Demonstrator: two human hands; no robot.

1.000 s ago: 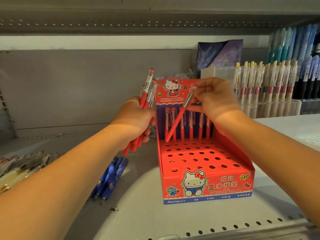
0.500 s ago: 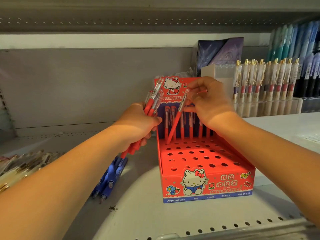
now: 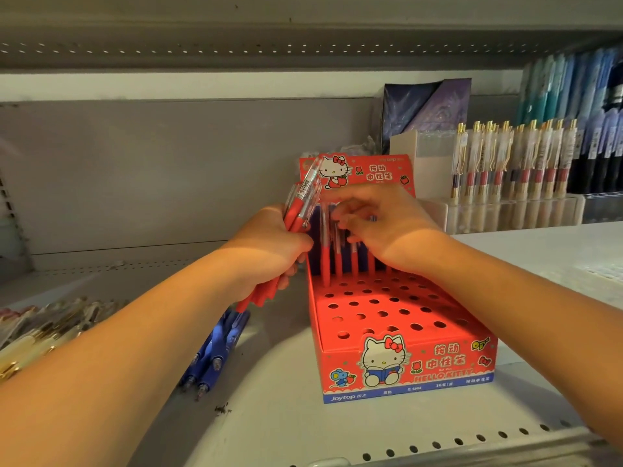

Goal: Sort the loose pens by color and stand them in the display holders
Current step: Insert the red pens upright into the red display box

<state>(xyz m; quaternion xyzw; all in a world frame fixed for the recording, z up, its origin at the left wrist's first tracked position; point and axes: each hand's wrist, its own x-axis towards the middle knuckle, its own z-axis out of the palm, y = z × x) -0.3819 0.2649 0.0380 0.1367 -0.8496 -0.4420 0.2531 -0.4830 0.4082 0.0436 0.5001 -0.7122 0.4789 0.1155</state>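
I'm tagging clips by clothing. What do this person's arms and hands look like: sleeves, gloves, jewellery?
The left forearm and the right forearm are bare as far as the frame shows, with no sleeve in view. The left hand and the right hand wear no gloves. No watch or bracelet shows at either wrist, and no ring on the fingers in view.

Head camera (wide-angle) looks forward-down, close, at display holder (image 3: 404, 369).

The red pen (image 3: 326, 261), tilted before, now stands upright in the display holder's (image 3: 404, 369) back row. The left hand's (image 3: 269, 251) pen bundle (image 3: 303, 203) has leaned closer to the holder.
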